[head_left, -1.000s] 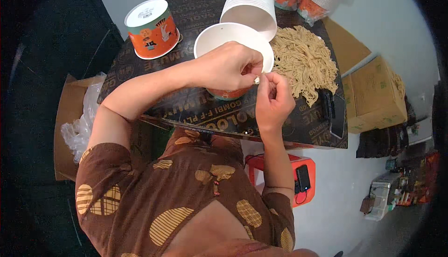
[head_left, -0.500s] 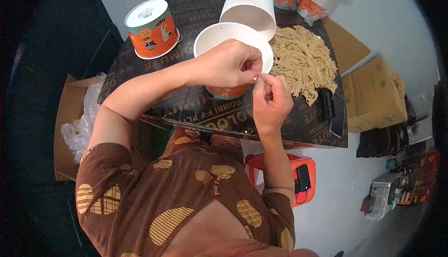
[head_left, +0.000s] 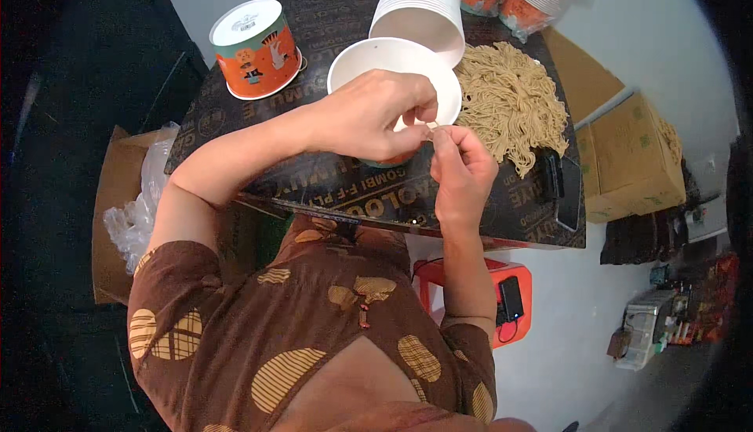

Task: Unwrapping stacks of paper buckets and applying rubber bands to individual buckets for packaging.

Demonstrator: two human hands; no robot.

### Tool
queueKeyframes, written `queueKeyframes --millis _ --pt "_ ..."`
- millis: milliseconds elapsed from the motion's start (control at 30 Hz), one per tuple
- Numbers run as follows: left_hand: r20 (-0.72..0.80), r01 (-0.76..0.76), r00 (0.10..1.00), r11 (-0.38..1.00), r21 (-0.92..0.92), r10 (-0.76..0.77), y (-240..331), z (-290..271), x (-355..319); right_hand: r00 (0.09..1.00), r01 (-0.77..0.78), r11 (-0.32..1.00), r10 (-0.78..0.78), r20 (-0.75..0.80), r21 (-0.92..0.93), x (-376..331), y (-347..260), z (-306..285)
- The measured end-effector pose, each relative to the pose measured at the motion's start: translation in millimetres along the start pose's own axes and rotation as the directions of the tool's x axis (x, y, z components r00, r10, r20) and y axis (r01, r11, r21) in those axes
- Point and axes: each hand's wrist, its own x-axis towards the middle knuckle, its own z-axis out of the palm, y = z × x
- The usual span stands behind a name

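Handling step: left hand [head_left: 375,118] and right hand [head_left: 464,167], tips closed, pinch a strand [head_left: 431,127] — next move likely needs precision.

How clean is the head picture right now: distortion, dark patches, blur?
All in the head view: wide fisheye distortion, corners black; the far left dark and grainy; clutter at lower right soft; hands fairly sharp, but the small pale thing at their fingertips too tiny to identify.

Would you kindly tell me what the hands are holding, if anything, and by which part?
The left hand and right hand pinch what looks like a thin pale cord; which part is unclear.
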Motion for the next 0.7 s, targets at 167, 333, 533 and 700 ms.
queueKeyframes --millis 167,333,533,700 --pt "-0.042 -0.102 0.994 0.994 0.042 0.104 -13.3 9.7 0.8 0.999 0.037 0.999 -0.037 -0.007 -0.02 -0.6 0.4 0.9" --pt "-0.062 -0.099 0.993 0.995 0.023 0.1 -12.4 7.5 1.9 0.99 0.117 0.971 -0.13 -0.048 -0.21 -5.2 0.8 -3.4" --pt "-0.018 0.117 0.993 0.992 -0.05 -0.118 -14.6 -3.6 -1.2 0.934 0.316 0.842 -0.358 -0.015 -0.438 -21.7 15.9 -21.1" --pt "0.081 0.18 0.981 0.982 -0.06 -0.175 -20.2 -10.3 -1.4 0.957 0.255 0.861 -0.29 -0.013 -0.441 -22.7 13.5 -27.3"
